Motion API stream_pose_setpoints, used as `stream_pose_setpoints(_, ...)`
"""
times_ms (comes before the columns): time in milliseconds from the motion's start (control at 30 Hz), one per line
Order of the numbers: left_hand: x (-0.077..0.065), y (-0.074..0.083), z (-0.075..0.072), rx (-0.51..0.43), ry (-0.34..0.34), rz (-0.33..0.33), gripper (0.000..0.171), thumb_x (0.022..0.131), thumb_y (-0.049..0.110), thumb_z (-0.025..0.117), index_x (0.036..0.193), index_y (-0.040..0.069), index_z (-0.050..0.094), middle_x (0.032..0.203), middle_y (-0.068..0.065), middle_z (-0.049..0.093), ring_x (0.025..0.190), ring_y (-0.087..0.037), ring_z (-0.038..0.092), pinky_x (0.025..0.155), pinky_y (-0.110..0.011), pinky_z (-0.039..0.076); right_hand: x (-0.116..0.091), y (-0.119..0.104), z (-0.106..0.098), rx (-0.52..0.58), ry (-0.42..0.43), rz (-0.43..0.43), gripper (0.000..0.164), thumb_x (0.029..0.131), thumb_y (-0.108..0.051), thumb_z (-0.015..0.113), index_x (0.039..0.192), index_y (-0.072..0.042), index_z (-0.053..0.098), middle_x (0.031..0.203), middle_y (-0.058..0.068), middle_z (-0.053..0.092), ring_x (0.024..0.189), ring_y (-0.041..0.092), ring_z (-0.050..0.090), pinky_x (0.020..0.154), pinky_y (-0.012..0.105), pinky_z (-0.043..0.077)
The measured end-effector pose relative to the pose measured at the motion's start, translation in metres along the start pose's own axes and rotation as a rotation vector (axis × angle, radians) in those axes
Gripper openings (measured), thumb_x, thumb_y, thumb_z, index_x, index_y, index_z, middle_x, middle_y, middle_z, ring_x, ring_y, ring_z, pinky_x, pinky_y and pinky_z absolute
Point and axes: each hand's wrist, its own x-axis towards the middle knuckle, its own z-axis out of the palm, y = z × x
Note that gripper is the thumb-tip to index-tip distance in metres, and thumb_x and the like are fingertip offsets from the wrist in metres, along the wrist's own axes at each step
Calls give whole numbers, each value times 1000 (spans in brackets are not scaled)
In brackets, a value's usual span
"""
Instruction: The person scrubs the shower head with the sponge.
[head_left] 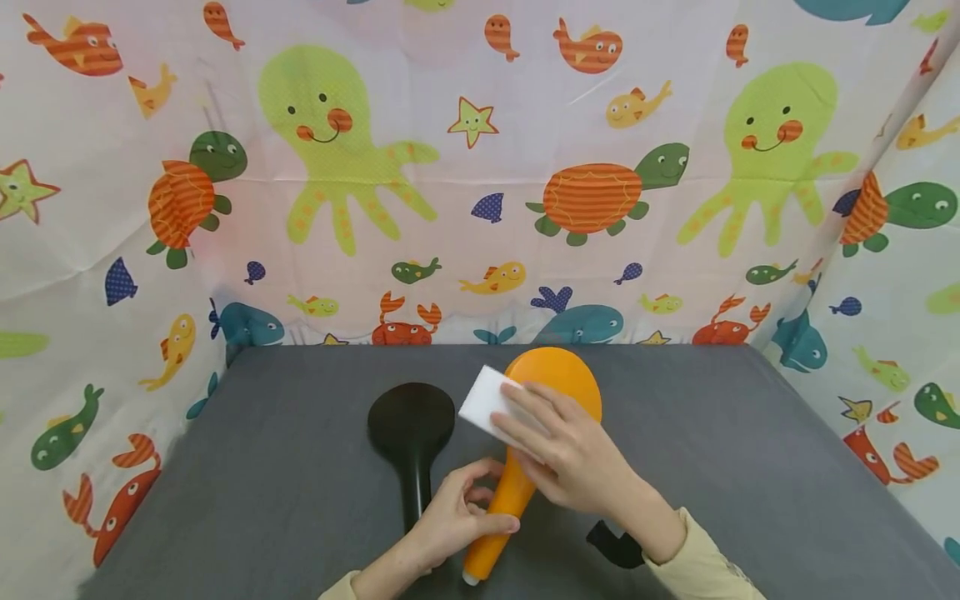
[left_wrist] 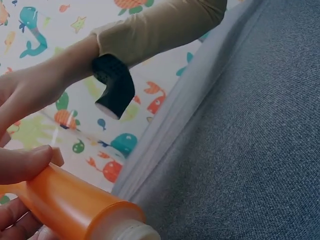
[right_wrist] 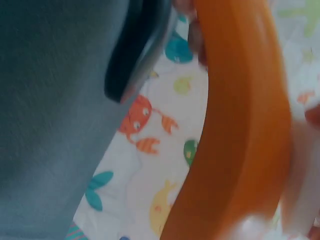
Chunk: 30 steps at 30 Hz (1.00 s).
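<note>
My left hand (head_left: 453,515) grips the handle of an orange shower head (head_left: 558,371), thumb on the near side. The shower head is tilted, its round head up and away, and its white threaded end (left_wrist: 135,231) shows in the left wrist view. A white sponge (head_left: 486,403) is held in my right hand (head_left: 576,450), against the orange shower head below its round part. In the right wrist view the sponge (right_wrist: 302,175) lies along the orange surface, blurred. Left of both hands, a black shower head (head_left: 411,421) lies on the table, its handle end partly hidden by my left hand.
A grey cloth covers the table (head_left: 300,475). Behind it and at both sides hangs a white curtain (head_left: 450,50) printed with sea animals. A black wrist mount (head_left: 615,546) is by my right sleeve.
</note>
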Motion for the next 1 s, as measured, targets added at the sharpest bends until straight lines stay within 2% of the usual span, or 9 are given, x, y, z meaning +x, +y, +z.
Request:
stream_pose_setpoints(167, -1, -1, 0, 21, 16, -21, 36, 78, 7, 74, 110, 2, 58, 102, -9, 60, 73, -20, 63, 65, -31, 54, 1, 20, -5, -26, 124, 388, 44, 87, -19, 60, 130, -8, 54, 137, 17, 44, 116, 36, 42, 85, 52, 45)
stream_pose_setpoints(233, -1, -1, 0, 37, 22, -19, 36, 78, 8, 74, 110, 3, 58, 104, -8, 60, 74, -19, 63, 65, -31, 54, 0, 22, -6, -44, 143, 464, 47, 85, -16, 62, 130, -8, 53, 136, 18, 44, 114, 36, 43, 83, 53, 46)
stream_pose_setpoints(300, -1, 0, 0, 37, 21, -5, 37, 78, 8, 74, 111, 2, 58, 106, -9, 59, 76, -19, 63, 66, -31, 54, -2, 19, -5, -36, 140, 414, 44, 88, -18, 59, 130, -7, 53, 136, 18, 44, 115, 37, 42, 85, 54, 45)
stream_pose_setpoints(467, 2, -1, -4, -9, 4, 61, 41, 81, 9, 70, 118, -2, 54, 109, -15, 59, 81, -19, 65, 71, -32, 54, -10, -2, 4, 45, 73, -23, 38, 93, -25, 46, 125, -9, 58, 135, 17, 46, 120, 36, 43, 96, 47, 40)
stream_pose_setpoints(567, 3, -2, -6, -39, -6, 94, 43, 83, 8, 68, 121, -5, 51, 110, -18, 59, 85, -20, 65, 74, -33, 53, -13, -3, 6, 93, 78, -150, 38, 92, -24, 43, 122, -9, 61, 132, 16, 50, 119, 35, 46, 101, 40, 36)
stream_pose_setpoints(667, 4, -1, -8, -69, -20, 82, 43, 84, 8, 66, 122, -6, 51, 109, -17, 60, 85, -19, 65, 75, -33, 53, -13, 8, 4, 83, 170, -46, 37, 92, -24, 44, 120, -7, 62, 131, 17, 50, 119, 36, 45, 102, 41, 33)
stream_pose_setpoints(867, 4, -1, -12, -95, -55, 48, 42, 85, 7, 66, 123, -6, 51, 108, -21, 61, 85, -25, 65, 76, -33, 53, -12, 31, -9, 49, 243, 404, 41, 92, -22, 53, 129, -6, 53, 139, 16, 41, 123, 36, 39, 95, 56, 34)
stream_pose_setpoints(933, 5, 0, -13, -97, -61, 54, 42, 85, 7, 66, 123, -5, 51, 109, -24, 60, 87, -29, 65, 77, -33, 53, -12, 28, -11, 46, 240, 413, 41, 92, -23, 52, 130, -5, 52, 140, 16, 41, 123, 37, 39, 95, 57, 34)
stream_pose_setpoints(1000, 6, 1, -14, -103, -65, 68, 42, 86, 6, 65, 123, -6, 50, 110, -28, 59, 89, -32, 64, 77, -34, 53, -13, 21, -10, 42, 255, 308, 40, 94, -27, 47, 127, -4, 55, 137, 17, 43, 122, 38, 40, 96, 55, 34)
